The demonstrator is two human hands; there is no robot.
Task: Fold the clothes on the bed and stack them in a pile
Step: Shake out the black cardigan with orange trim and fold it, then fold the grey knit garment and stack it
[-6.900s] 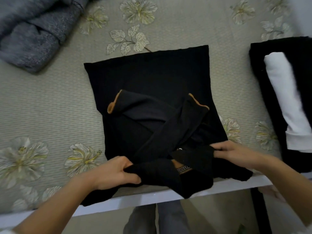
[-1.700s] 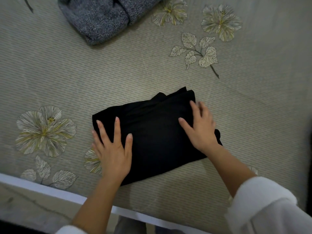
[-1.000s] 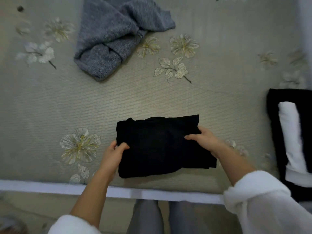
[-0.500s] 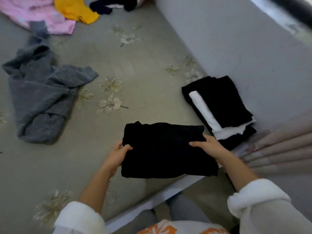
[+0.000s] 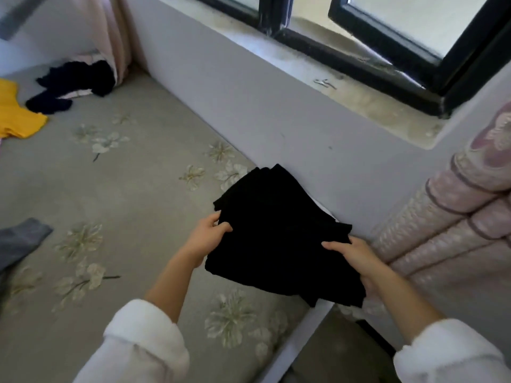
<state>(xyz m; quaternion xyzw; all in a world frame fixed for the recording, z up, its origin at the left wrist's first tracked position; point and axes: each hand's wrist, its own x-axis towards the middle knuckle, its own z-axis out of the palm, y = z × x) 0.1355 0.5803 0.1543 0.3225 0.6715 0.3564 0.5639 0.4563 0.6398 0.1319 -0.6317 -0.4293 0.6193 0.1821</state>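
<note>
Both hands grasp the folded black garment (image 5: 279, 233): left hand (image 5: 206, 239) on its left edge, right hand (image 5: 356, 258) on its right edge, beside the wall (image 5: 249, 87) at the bed's (image 5: 110, 189) corner.

Black garment (image 5: 276, 239) is covering whatever is lying under it, only a white sliver (image 5: 322, 209) showing beyond the right hand (image 5: 356, 255), whose fingers are sitting under the fabric, unseen. Far left of the left hand (image 5: 206, 239), grey garment (image 5: 22, 241) and yellow garment (image 5: 16, 111) are running off-frame.
</note>
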